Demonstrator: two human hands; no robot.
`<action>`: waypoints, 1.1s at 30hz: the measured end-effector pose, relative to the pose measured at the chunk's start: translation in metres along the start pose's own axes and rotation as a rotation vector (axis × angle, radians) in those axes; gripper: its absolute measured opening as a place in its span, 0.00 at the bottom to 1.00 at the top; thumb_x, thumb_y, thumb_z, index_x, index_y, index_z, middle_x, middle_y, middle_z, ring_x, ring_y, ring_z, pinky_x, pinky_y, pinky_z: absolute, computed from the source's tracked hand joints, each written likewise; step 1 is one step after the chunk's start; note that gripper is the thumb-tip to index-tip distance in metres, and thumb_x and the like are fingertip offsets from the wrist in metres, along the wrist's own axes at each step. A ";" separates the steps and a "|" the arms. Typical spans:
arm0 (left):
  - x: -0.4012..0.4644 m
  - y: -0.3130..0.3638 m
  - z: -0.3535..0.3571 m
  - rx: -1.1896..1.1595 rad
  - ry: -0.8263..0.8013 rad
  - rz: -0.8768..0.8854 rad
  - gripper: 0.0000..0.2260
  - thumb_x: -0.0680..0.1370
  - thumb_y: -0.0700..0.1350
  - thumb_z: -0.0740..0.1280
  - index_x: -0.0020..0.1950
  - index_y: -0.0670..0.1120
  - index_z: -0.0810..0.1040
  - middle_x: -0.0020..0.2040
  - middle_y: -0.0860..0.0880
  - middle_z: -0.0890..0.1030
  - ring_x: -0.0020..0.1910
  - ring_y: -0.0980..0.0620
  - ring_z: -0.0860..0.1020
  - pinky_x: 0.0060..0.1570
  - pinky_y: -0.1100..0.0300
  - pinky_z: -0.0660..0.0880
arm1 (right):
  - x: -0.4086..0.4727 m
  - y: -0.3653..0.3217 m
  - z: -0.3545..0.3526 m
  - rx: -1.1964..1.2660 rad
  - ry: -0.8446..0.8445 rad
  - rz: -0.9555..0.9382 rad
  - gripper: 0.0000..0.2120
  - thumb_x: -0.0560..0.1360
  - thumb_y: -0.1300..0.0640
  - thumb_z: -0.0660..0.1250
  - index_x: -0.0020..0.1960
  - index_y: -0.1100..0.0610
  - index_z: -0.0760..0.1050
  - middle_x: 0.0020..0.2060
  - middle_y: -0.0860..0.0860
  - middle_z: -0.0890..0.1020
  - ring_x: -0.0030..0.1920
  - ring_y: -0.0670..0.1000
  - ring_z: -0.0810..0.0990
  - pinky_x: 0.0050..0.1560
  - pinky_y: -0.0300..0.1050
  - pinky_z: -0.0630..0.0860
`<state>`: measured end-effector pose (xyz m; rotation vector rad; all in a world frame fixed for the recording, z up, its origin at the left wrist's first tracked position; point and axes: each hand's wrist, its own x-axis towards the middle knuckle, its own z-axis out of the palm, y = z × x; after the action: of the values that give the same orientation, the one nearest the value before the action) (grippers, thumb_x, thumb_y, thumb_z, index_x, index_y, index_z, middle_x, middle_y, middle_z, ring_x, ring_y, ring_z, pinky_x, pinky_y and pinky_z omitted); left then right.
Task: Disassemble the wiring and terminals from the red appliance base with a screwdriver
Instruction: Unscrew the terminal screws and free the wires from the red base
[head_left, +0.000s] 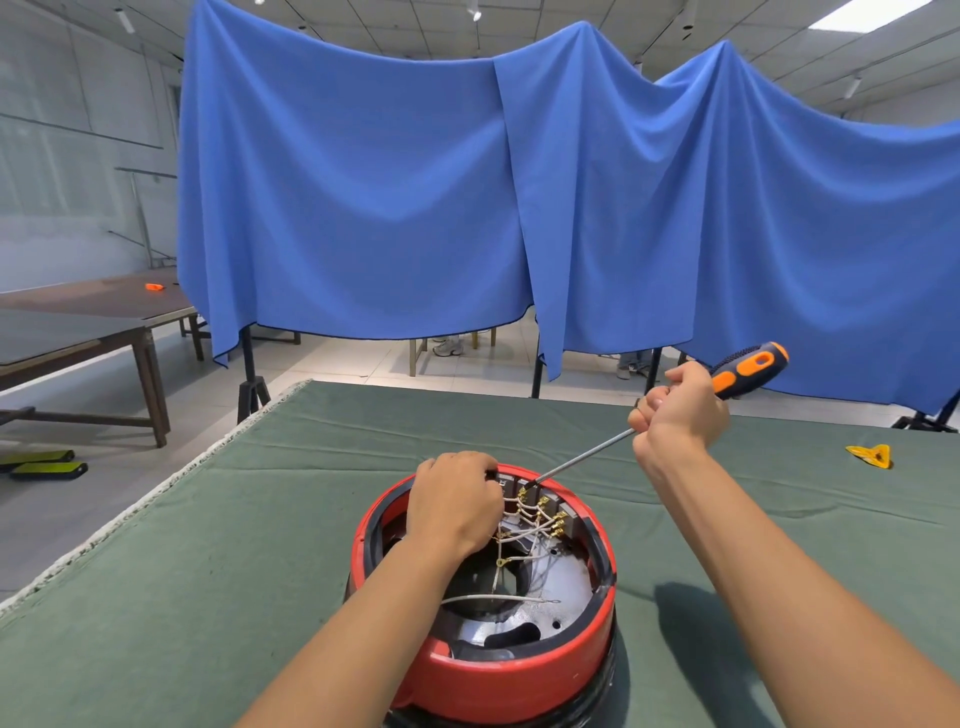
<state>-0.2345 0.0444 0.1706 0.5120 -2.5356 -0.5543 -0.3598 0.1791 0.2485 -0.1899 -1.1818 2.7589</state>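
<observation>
Under the left grip (457, 501), the red appliance base (498, 670) sits on the green desk (208, 545), fingers curled over its far rim beside the brass terminals (550, 512). Right grip (675, 405) is clamped on the screwdriver (748, 366), tip at a terminal. Wires (524, 525) look thin and springy; the base, rigid, is best steadied by its rim.

At lower centre, the left hand (453, 499) is covering the far-left rim of the red appliance base (498, 670) and whatever its fingertips are touching. The bottom edge is cropping the base's underside. The right hand (678, 402) is concealing the screwdriver (748, 366) handle's front.
</observation>
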 end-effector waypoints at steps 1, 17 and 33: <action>0.000 0.000 -0.001 -0.006 0.010 -0.009 0.16 0.76 0.42 0.58 0.59 0.48 0.80 0.59 0.49 0.81 0.59 0.48 0.75 0.63 0.55 0.65 | 0.000 0.000 -0.001 -0.003 0.002 0.007 0.14 0.68 0.64 0.60 0.32 0.55 0.55 0.17 0.47 0.58 0.18 0.48 0.54 0.23 0.33 0.53; 0.003 -0.001 0.004 0.064 -0.002 -0.074 0.19 0.78 0.40 0.57 0.64 0.54 0.77 0.62 0.52 0.78 0.62 0.48 0.70 0.65 0.52 0.60 | -0.044 -0.007 0.012 0.026 -0.289 -0.267 0.16 0.61 0.60 0.63 0.22 0.52 0.58 0.16 0.48 0.60 0.17 0.49 0.55 0.22 0.32 0.55; 0.006 -0.005 0.005 0.087 -0.021 -0.081 0.22 0.75 0.36 0.58 0.64 0.55 0.77 0.62 0.53 0.78 0.61 0.50 0.69 0.62 0.55 0.61 | -0.043 0.002 0.015 -0.071 -0.307 -0.261 0.16 0.65 0.62 0.62 0.24 0.54 0.58 0.16 0.47 0.61 0.17 0.48 0.56 0.22 0.33 0.55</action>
<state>-0.2412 0.0393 0.1665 0.6461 -2.5772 -0.4822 -0.3198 0.1598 0.2598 0.3685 -1.2678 2.5783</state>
